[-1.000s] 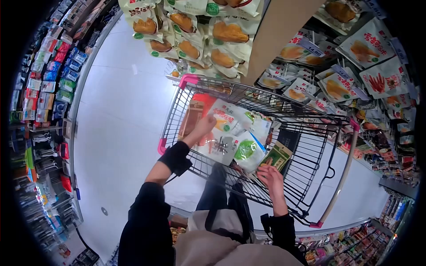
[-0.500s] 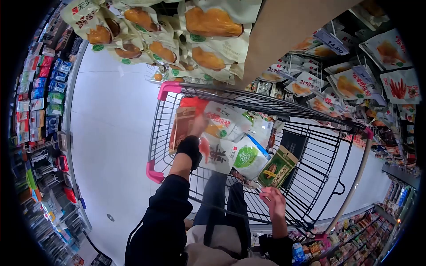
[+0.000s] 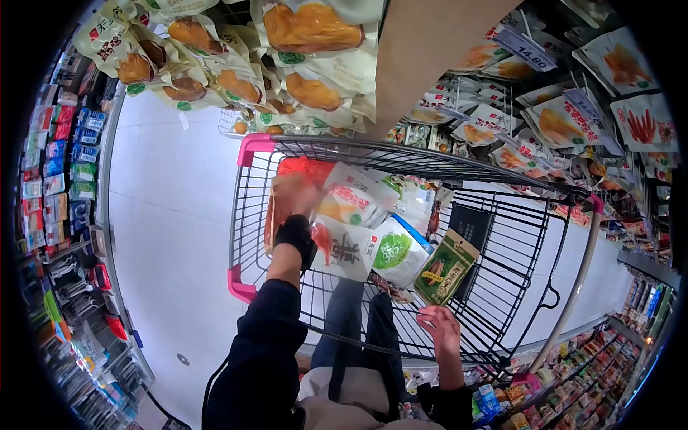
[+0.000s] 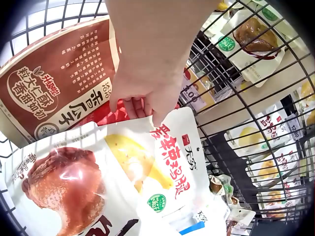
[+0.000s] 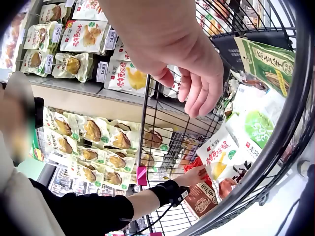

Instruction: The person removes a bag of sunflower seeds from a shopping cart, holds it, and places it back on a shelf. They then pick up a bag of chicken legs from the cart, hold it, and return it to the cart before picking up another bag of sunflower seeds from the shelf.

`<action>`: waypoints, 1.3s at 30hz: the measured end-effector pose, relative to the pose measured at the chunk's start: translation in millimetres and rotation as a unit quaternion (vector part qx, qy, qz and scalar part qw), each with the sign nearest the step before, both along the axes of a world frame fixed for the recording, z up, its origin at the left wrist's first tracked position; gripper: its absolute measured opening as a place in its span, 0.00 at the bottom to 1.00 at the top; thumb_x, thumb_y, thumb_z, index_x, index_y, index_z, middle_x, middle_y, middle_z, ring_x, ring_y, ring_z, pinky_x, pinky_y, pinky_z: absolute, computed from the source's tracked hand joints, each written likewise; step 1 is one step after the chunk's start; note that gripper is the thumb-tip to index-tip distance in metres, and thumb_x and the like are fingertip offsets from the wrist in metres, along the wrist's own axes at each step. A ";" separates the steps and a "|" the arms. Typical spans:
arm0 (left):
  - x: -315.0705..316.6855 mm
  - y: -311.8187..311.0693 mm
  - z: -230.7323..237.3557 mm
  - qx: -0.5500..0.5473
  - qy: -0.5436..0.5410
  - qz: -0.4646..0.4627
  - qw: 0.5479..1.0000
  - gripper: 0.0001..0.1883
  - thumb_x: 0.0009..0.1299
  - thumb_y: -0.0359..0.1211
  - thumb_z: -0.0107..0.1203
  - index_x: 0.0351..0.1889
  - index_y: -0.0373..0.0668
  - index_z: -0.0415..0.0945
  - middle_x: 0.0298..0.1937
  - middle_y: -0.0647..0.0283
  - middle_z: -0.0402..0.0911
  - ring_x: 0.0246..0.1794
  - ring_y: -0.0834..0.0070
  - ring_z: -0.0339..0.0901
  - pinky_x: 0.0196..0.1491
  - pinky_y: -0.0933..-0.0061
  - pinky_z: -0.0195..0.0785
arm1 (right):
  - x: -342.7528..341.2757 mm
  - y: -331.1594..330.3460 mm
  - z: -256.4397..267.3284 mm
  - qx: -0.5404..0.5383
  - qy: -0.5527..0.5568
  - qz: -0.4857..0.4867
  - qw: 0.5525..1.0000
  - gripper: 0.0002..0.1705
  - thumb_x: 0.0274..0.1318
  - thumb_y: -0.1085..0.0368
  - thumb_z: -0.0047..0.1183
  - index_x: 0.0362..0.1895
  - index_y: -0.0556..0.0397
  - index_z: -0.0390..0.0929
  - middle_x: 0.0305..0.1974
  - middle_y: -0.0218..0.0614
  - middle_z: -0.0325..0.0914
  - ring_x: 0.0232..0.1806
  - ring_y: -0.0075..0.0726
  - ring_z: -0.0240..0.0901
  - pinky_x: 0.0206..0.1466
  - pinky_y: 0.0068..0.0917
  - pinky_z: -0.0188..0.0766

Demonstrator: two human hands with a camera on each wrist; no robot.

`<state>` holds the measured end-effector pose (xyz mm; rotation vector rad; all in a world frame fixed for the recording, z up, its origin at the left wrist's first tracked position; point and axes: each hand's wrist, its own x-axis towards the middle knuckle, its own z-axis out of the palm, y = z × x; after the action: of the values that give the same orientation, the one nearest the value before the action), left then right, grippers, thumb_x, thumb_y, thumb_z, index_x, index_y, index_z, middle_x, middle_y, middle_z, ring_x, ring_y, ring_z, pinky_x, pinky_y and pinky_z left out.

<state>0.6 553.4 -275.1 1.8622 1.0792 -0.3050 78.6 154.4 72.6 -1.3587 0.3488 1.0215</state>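
Note:
In the shopping cart (image 3: 244,193), my left hand (image 3: 297,197) is at the right edge of a brown sunflower seed bag (image 4: 54,83), over red packaging (image 4: 106,114). Its fingers are curled down beside the top edge of a white chicken leg packet (image 4: 170,162); I cannot tell whether they grip anything. A second white packet (image 4: 64,182) with roast meat pictured lies nearer me. My right hand (image 3: 439,328) hovers over the cart's near side, fingers loosely bent and holding nothing. Close to it lies a green seed bag (image 3: 446,269), beside a white bag with a green circle (image 3: 395,251).
Hanging chicken packets (image 3: 308,86) crowd a brown panel (image 3: 423,64) past the cart's far side. More packets (image 3: 566,129) hang at right with price tags. The cart handle (image 3: 566,287) is at right. A goods shelf (image 3: 64,158) runs along the left, beyond pale floor (image 3: 165,215).
My left hand has moved left from the chicken leg packet to the brown bag's edge. My right hand has drawn back slightly from the green seed bag. The head view has shifted.

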 end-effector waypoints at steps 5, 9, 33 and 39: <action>2.5 -27.8 -9.6 0.011 0.065 -0.041 0.997 0.22 0.55 0.41 0.56 0.46 0.41 0.71 0.42 0.52 0.74 0.44 0.60 0.71 0.49 0.68 0.64 | -3.0 -0.7 2.9 0.001 -0.007 0.010 1.000 0.11 0.60 0.66 0.36 0.42 0.59 0.66 0.41 0.48 0.72 0.39 0.40 0.72 0.48 0.37 0.69; 23.0 -37.3 36.5 0.071 0.181 -0.130 0.972 0.22 0.56 0.42 0.53 0.47 0.43 0.70 0.52 0.48 0.66 0.55 0.53 0.62 0.55 0.63 0.58 | -5.1 -5.4 8.1 0.000 -0.018 0.011 1.000 0.11 0.60 0.67 0.35 0.41 0.59 0.66 0.41 0.48 0.72 0.39 0.40 0.72 0.48 0.37 0.69; 21.3 -49.2 36.7 0.060 -0.017 -0.072 0.995 0.13 0.57 0.38 0.57 0.32 0.39 0.73 0.26 0.57 0.75 0.30 0.67 0.72 0.37 0.68 0.64 | -21.7 -25.2 30.4 0.010 -0.036 0.009 0.999 0.13 0.61 0.67 0.33 0.41 0.62 0.66 0.41 0.47 0.72 0.42 0.39 0.72 0.50 0.33 0.67; 16.6 -61.9 82.0 0.111 -0.083 -0.155 0.978 0.08 0.56 0.31 0.57 0.30 0.37 0.71 0.22 0.59 0.72 0.23 0.72 0.66 0.32 0.73 0.63 | -17.6 -22.7 53.4 0.040 -0.054 0.027 0.997 0.13 0.61 0.65 0.34 0.40 0.61 0.67 0.41 0.46 0.71 0.41 0.35 0.71 0.51 0.35 0.65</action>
<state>17.2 491.5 -193.2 2.2176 0.7318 -0.2072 61.0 131.7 126.0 -1.3518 0.1899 0.9912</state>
